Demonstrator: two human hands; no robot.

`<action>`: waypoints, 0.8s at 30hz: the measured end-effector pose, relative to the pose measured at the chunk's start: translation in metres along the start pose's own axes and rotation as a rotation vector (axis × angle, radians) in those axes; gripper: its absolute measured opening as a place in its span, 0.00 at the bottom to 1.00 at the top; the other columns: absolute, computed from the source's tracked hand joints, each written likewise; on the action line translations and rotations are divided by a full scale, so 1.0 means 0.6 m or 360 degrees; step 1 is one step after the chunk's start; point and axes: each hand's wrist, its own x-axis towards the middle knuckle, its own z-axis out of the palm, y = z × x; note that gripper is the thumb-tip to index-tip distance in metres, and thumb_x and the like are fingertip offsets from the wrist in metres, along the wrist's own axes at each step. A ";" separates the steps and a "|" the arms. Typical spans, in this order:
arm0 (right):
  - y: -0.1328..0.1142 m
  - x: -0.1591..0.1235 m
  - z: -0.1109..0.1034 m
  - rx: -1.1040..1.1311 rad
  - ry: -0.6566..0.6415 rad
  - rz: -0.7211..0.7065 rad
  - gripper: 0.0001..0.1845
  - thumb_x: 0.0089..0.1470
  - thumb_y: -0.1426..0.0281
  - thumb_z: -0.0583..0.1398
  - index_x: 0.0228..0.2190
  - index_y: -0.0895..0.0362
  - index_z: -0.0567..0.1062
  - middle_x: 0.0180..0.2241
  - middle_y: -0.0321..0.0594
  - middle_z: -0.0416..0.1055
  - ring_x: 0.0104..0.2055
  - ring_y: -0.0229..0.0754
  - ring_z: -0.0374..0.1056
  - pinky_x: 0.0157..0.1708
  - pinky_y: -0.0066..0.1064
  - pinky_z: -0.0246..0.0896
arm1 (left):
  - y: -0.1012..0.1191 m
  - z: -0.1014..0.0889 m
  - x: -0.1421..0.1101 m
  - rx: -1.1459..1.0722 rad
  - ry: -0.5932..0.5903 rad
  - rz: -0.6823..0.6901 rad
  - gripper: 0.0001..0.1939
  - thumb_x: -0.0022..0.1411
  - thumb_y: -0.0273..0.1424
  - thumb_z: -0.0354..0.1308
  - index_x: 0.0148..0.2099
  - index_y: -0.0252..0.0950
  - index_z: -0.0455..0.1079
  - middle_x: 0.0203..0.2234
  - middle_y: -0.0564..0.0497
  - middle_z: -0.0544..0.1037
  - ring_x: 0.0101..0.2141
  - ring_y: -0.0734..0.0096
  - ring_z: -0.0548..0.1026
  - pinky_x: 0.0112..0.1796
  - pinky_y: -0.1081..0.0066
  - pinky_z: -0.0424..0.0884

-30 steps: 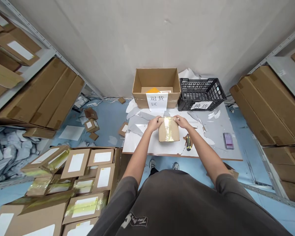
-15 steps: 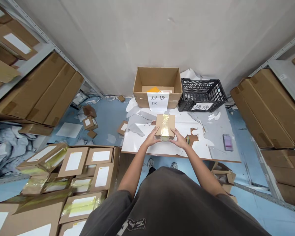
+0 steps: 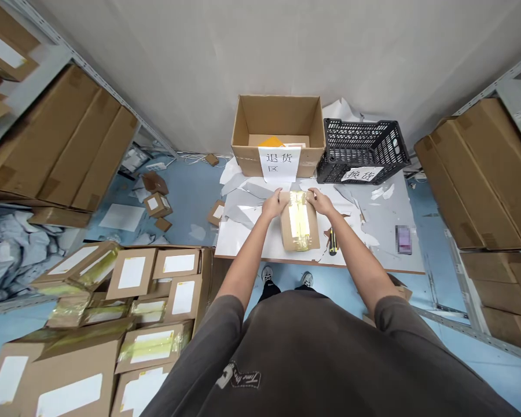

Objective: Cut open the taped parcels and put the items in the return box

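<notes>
A taped cardboard box (image 3: 287,230) stands on the white-covered table before me, its white label and shiny yellowish tape facing up. My left hand (image 3: 274,204) grips its far left corner, the thumb and fingers around the edge. At the far right corner my right hand (image 3: 320,201) holds it in the same way. A black and yellow utility knife (image 3: 333,242) lies just right of the box, beside torn brown cardboard. Which faces the fingertips press on the far side is hidden.
Behind stand an open carton (image 3: 247,161) with a paper sign and a black plastic crate (image 3: 364,147). A phone-like purple item (image 3: 403,240) lies on the table (image 3: 384,255) at right. Labelled parcels (image 3: 131,272) fill the left; shelves with long cartons (image 3: 52,145) flank both sides.
The box has been turned so its labelled, taped face is up and nearer me. Both hands have shifted from its near corners to its far corners. The utility knife now shows more fully.
</notes>
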 end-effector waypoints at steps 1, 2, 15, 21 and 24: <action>0.003 0.017 0.013 0.0010 -0.0049 0.0066 0.35 0.67 0.61 0.60 0.70 0.59 0.67 0.58 0.53 0.79 0.55 0.56 0.76 0.60 0.45 0.69 | -0.006 0.012 0.014 -0.0045 -0.0087 -0.0033 0.44 0.71 0.45 0.63 0.81 0.40 0.53 0.56 0.43 0.83 0.58 0.50 0.79 0.61 0.59 0.70; 0.007 0.028 0.027 0.0033 -0.0084 0.0123 0.37 0.65 0.63 0.60 0.71 0.59 0.65 0.61 0.53 0.77 0.57 0.55 0.75 0.61 0.44 0.68 | -0.013 0.025 0.023 -0.0090 -0.0167 -0.0046 0.46 0.69 0.43 0.64 0.81 0.39 0.51 0.60 0.41 0.81 0.60 0.51 0.77 0.63 0.59 0.68; 0.078 -0.107 0.073 0.0032 0.0201 -0.0058 0.43 0.65 0.55 0.60 0.75 0.51 0.60 0.76 0.49 0.54 0.78 0.58 0.50 0.74 0.56 0.52 | -0.071 0.036 -0.007 0.0163 -0.0378 0.0230 0.62 0.54 0.49 0.75 0.82 0.41 0.47 0.80 0.37 0.42 0.77 0.40 0.50 0.71 0.50 0.55; 0.140 -0.228 0.082 -0.0135 0.0270 0.0061 0.42 0.63 0.56 0.63 0.74 0.50 0.62 0.77 0.50 0.51 0.79 0.63 0.46 0.74 0.60 0.49 | -0.070 0.016 0.023 0.0607 -0.0690 0.0420 0.78 0.32 0.52 0.83 0.81 0.43 0.50 0.80 0.37 0.40 0.77 0.29 0.40 0.72 0.45 0.50; 0.188 -0.272 0.076 -0.0133 0.0320 0.0167 0.41 0.63 0.58 0.63 0.73 0.53 0.64 0.77 0.52 0.52 0.79 0.63 0.45 0.74 0.61 0.48 | -0.064 0.022 0.033 0.0802 -0.0725 0.0391 0.79 0.36 0.52 0.82 0.83 0.43 0.44 0.81 0.39 0.39 0.77 0.32 0.41 0.73 0.47 0.50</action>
